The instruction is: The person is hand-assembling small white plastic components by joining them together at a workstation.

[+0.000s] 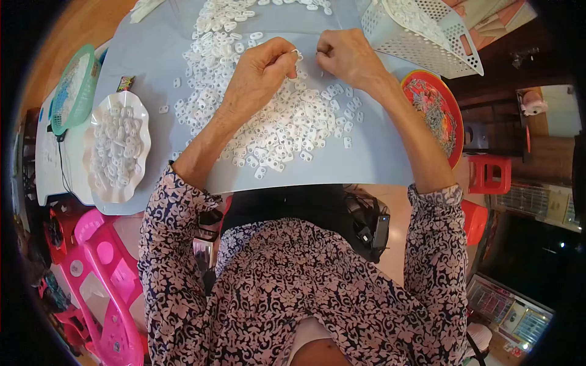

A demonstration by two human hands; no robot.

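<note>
Left hand point(264, 68) pinching small white piece point(297, 55); right hand point(349, 56) curled, cannot tell if grasping; loose white pieces point(293, 125) heaped around left

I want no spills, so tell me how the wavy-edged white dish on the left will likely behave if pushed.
The wavy-edged white dish will probably slide rather than tip, since it looks broad and low. The loose white pieces heaped in it may shift or spill if jolted. Its glossy sheen suggests a stiff, slippery surface.
</note>
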